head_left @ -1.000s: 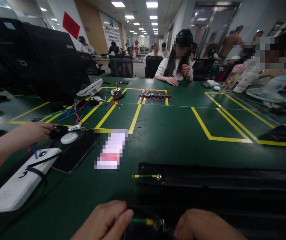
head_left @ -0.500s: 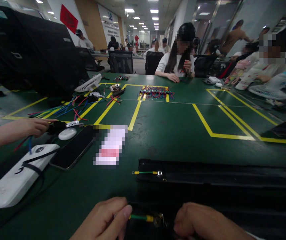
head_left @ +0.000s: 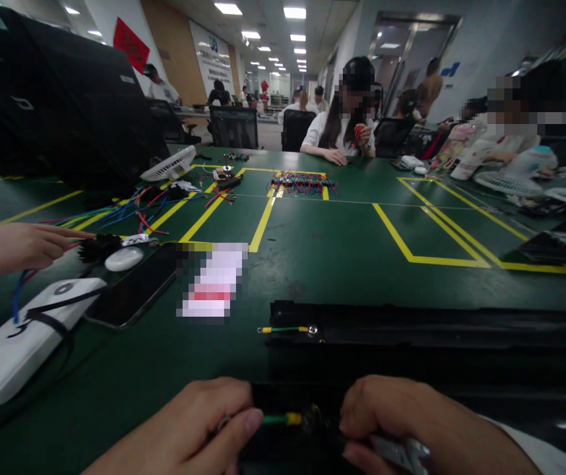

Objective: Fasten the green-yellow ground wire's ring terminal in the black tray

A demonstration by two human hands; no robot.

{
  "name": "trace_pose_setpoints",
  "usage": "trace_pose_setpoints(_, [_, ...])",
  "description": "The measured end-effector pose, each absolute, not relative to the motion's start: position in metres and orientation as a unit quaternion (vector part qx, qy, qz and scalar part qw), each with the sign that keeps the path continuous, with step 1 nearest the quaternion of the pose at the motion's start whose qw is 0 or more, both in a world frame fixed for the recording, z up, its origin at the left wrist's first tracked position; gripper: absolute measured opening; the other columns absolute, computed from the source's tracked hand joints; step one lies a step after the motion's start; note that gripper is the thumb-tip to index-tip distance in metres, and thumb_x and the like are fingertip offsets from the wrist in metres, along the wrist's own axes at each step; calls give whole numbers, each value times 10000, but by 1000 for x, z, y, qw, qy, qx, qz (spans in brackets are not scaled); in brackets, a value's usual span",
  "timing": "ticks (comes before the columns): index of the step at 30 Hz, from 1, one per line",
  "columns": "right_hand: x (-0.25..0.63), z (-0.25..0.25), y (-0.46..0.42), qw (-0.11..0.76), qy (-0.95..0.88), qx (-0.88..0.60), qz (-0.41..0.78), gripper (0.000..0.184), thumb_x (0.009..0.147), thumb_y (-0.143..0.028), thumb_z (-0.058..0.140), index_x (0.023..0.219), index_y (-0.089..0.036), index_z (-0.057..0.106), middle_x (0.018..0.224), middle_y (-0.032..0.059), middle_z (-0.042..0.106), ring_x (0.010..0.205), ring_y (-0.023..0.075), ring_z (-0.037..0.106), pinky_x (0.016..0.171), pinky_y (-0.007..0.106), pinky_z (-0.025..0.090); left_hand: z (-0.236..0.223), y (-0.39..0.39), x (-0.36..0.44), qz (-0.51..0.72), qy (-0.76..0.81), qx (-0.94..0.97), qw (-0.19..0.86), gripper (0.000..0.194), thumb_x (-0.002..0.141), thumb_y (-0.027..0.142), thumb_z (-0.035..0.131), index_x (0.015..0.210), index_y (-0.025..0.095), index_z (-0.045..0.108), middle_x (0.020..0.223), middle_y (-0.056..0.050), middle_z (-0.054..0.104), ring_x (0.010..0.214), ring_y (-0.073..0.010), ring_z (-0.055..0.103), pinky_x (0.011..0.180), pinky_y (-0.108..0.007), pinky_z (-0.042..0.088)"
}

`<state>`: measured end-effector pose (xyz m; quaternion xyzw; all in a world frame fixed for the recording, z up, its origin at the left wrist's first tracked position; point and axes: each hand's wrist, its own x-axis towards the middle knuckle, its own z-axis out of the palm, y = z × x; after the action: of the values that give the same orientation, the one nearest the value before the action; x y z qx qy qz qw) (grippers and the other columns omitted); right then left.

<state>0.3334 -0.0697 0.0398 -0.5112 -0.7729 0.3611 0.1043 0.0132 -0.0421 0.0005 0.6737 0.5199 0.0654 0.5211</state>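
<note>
My left hand is closed, thumb and fingers pinching the end of a short green wire with yellow sleeves. The wire's other end meets a bolt on the near black panel. Just right of that bolt, my right hand is curled around a silver wrench, whose open jaw sticks out below the palm. Its far end is hidden by the fingers. Behind lies a second black panel with a similar green-yellow wire fixed by a bolt.
At left, another person's hand reaches over wires near a white power bank-like case. Beside it are a black phone and a round white case. A bundle of wired parts lies farther back. A person sits opposite.
The view has shifted slightly. My right hand has turned, and the wrench now shows beneath it. My left hand keeps its pinch on the wire.
</note>
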Motion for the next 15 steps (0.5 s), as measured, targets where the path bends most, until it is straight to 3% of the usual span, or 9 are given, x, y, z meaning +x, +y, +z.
trace_pose_setpoints(3, [329,48,-67,55,-762,-542,350,125,918,-215,813,864,-284,724,817,-27,837,631,189,736,566,245,533,17,-22,14,-13,477,663,577,417,1112,586,632,871,253,708,795,1,770,640,-171,731,588,-213,559])
trace_pose_setpoints(7, [327,57,-58,64,-779,-520,345,126,901,-192,830,865,-293,763,831,-35,861,647,188,773,564,231,523,26,-2,23,-81,428,614,658,549,994,676,707,676,246,582,608,10,591,557,-151,605,481,-168,395])
trace_pose_setpoints(12, [323,56,-43,52,-809,-485,328,248,820,-58,872,852,-294,803,830,-62,879,639,170,793,552,204,497,13,-6,24,-53,437,619,650,572,967,770,646,721,259,576,680,-21,631,612,-178,651,487,-179,422])
trace_pose_setpoints(15, [327,50,-42,94,-833,-460,294,302,805,-45,906,890,-327,842,862,-79,891,667,178,816,552,210,504,9,-7,26,-12,441,638,631,541,980,738,709,720,271,624,623,1,656,592,-198,695,481,-211,479])
